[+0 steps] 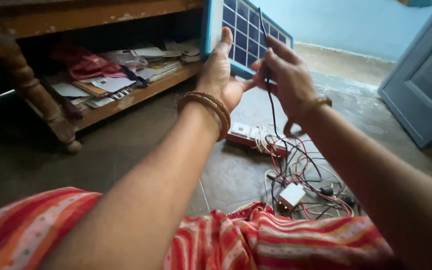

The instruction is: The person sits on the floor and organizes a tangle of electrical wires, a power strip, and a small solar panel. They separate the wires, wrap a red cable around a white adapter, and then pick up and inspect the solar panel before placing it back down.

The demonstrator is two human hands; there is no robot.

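A small blue-framed solar panel (241, 30) with dark cells is held up in front of me. My left hand (221, 75) grips its lower left corner, thumb pressed on the white edge. My right hand (283, 75) is at the panel's lower right side, fingers pinched on a thin black wire (271, 107) that runs from the panel's face down to the floor. Bangles circle my left wrist; a thin band sits on my right wrist.
On the floor lie a red and white power strip (248, 135), a tangle of coloured wires (306, 175) and a small white adapter (292, 195). A wooden table's low shelf (126, 97) holds papers at left. A blue door (426, 75) stands at right.
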